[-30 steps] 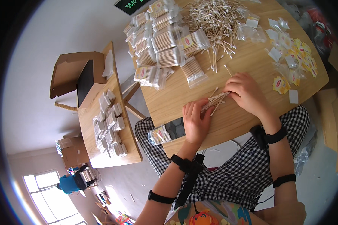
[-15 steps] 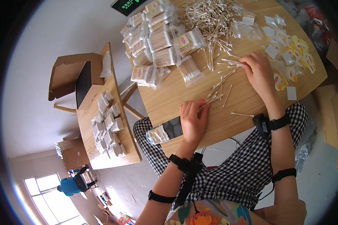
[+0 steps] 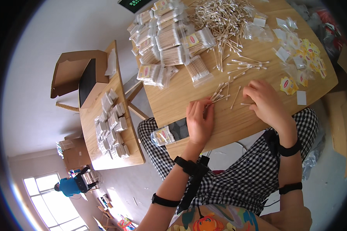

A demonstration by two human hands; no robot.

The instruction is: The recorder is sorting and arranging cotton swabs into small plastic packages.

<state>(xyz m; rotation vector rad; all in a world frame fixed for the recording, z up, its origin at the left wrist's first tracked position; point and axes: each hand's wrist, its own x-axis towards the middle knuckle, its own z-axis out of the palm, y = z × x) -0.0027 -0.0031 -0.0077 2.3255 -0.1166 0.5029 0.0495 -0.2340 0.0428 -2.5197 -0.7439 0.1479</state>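
Wooden surface (image 3: 227, 123) fills the upper right, w/ a grey floor below and a second long table (image 3: 104, 154) off to the left carrying more small packs. Left hand (image 3: 199, 121) lies near the surface's near edge, fingers close together, tips pinching the ends of a small bundle of cotton swabs (image 3: 219, 96) that fans out toward the middle. Right hand (image 3: 264, 101) sits just beside it, also near the near edge, fingers curled down & touching a single swab (image 3: 246, 104) flat on the wood; can't tell if it's actually gripped. A few loose swabs (image 3: 246, 66) lie just past the hands. Big loose pile of swabs (image 3: 219, 19) at the far edge, filled clear packs (image 3: 169, 42) stacked at the far left corner. Yellow labels (image 3: 302, 65) & empty bags along the right edge. One filled pack (image 3: 164, 135) rests on the lap, by the near edge.
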